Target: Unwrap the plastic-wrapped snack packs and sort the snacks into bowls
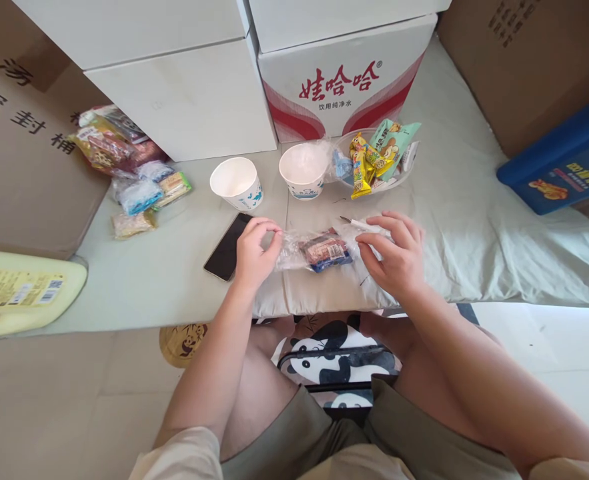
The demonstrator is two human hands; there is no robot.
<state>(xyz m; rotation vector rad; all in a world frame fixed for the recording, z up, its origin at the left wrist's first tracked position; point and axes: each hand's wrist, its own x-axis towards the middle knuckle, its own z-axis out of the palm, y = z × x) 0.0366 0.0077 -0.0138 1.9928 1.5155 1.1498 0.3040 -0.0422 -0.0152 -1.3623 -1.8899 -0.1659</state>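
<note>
My left hand [257, 250] pinches one end of a clear plastic wrap [290, 252] between thumb and fingertips. Inside or on this wrap lie small snack packets [325, 249], reddish-brown on top with dark blue below; whether the plastic fully encloses them I cannot tell. On the other side, my right hand [398, 252] grips the plastic with thumb and index finger. A slim white pen-like tool [358, 224] with a dark pointed tip sticks out leftward from the same hand's fingers. Partly behind my left hand, a black phone [228, 248] lies flat on the cloth.
Two paper cups [236, 184] [303, 171] stand behind my hands. Beside them, a clear bowl [397, 183] holds snack packets. More wrapped snacks [144, 190] lie at left. White boxes [347, 87] line the back; a yellow jug [29, 290] and blue box [557, 170] flank the cloth-covered surface [494, 247].
</note>
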